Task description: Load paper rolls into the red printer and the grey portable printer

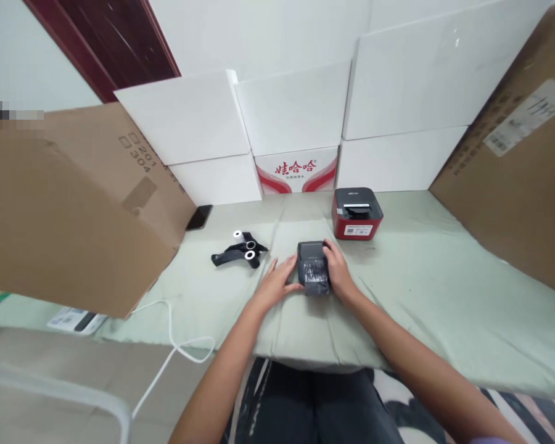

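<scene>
A small dark-grey boxy device (312, 250) lies on the green cloth between my two hands, with a strip of shiny dark tape or wrap (316, 275) across its front half. My left hand (277, 280) rests against its left side, fingertips near the upper corner and thumb at the lower edge. Along the right side, the fingers of my right hand (338, 268) curl around the edge. Together the hands hold the device from both sides. Left of them sits a black bracket-like object with white rings (245, 248). A red-and-black receipt printer (357, 214) stands behind to the right.
Large cardboard panels stand at the left (74, 203) and right (513, 160). White boxes (296, 111) line the back. A black phone (200, 217) lies by the left panel. A white cable (171, 333) hangs over the front edge of the cloth-covered table (444, 296).
</scene>
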### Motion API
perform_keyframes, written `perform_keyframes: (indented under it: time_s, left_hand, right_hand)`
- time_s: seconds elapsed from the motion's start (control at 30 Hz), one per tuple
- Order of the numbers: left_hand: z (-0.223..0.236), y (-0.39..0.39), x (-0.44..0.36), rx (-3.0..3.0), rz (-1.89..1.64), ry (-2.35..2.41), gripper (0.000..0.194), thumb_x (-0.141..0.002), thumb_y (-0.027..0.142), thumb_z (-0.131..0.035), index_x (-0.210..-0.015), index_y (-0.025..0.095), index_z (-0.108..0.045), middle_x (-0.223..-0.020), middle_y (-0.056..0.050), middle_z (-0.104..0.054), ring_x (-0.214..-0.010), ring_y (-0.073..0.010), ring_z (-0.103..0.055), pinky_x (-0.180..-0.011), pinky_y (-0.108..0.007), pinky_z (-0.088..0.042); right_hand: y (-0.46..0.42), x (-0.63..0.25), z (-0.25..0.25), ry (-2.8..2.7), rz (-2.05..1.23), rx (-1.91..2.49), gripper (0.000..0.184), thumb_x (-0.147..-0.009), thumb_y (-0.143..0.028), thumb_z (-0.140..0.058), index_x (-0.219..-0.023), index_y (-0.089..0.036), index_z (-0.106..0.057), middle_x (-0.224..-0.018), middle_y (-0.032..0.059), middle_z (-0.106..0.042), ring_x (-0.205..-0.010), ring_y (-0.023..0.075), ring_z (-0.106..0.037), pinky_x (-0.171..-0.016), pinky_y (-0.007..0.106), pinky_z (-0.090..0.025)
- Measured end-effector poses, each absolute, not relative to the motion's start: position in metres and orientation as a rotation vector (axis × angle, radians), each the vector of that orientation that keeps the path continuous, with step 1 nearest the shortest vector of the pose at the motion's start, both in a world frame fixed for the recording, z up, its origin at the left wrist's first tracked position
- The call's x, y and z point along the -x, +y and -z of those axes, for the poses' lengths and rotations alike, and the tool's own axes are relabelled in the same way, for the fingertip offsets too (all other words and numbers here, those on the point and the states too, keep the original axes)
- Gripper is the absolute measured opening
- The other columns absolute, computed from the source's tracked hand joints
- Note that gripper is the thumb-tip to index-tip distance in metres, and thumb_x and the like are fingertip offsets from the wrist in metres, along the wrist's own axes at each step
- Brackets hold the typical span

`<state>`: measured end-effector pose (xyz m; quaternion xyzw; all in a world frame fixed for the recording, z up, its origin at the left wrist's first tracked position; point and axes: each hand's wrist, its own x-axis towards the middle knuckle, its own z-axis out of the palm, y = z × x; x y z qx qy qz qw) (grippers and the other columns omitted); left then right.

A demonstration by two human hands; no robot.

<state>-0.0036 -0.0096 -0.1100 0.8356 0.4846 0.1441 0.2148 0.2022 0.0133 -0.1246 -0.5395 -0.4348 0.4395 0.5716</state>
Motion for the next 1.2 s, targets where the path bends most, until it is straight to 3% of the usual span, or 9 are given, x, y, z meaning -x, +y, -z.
perform_keyframes:
  time_s: [0.2,0.43,1.0,1.2]
  left_hand:
    - [0.106,-0.01,0.0,-2.353,-0.338,1.343,0.089,-0.091,0.04,-0.071,-0.164,0.03,-0.021,-0.167,-0.014,-0.032,-0.158,-0.0256,-0.028,-0.131,-0.054,-0.013]
    - [0.102,-0.011,0.0,-2.361,-0.286,1.346,0.085,-0.094,0.043,-0.066,-0.164,0.027,-0.022,-0.168,-0.014,-0.031,-0.159,-0.025,-0.025,-0.132,-0.053,-0.009]
    - [0.107,-0.01,0.0,-2.402,-0.251,1.369,0.083,-0.096,0.044,-0.062,-0.165,0.024,-0.019,-0.168,-0.014,-0.03,-0.159,-0.0248,-0.024,-0.132,-0.053,-0.009]
    - [0.107,-0.01,0.0,-2.399,-0.264,1.367,0.082,-0.096,0.045,-0.062,-0.164,0.026,-0.02,-0.168,-0.013,-0.031,-0.159,-0.0253,-0.024,-0.132,-0.053,-0.009]
  right_hand:
    - [0.008,-0.201,0.119,-1.06,-1.038,1.251,0.076,-0.09,-0.059,-0.055,-0.154,-0.02,-0.044,-0.163,0.0126,-0.043,-0.154,0.0272,-0.037,-0.129,0.044,-0.026]
    - [0.006,-0.201,0.115,-1.073,-1.091,1.22,0.08,-0.092,-0.061,-0.054,-0.159,-0.022,-0.037,-0.167,0.0117,-0.038,-0.157,0.0254,-0.032,-0.131,0.044,-0.02]
    - [0.005,-0.202,0.111,-1.097,-1.083,1.242,0.083,-0.091,-0.062,-0.05,-0.159,-0.016,-0.035,-0.166,0.0152,-0.037,-0.156,0.0254,-0.033,-0.131,0.044,-0.021]
    - [0.007,-0.202,0.116,-1.109,-1.07,1.24,0.079,-0.092,-0.063,-0.05,-0.158,-0.02,-0.037,-0.166,0.0132,-0.039,-0.156,0.0256,-0.033,-0.13,0.046,-0.022]
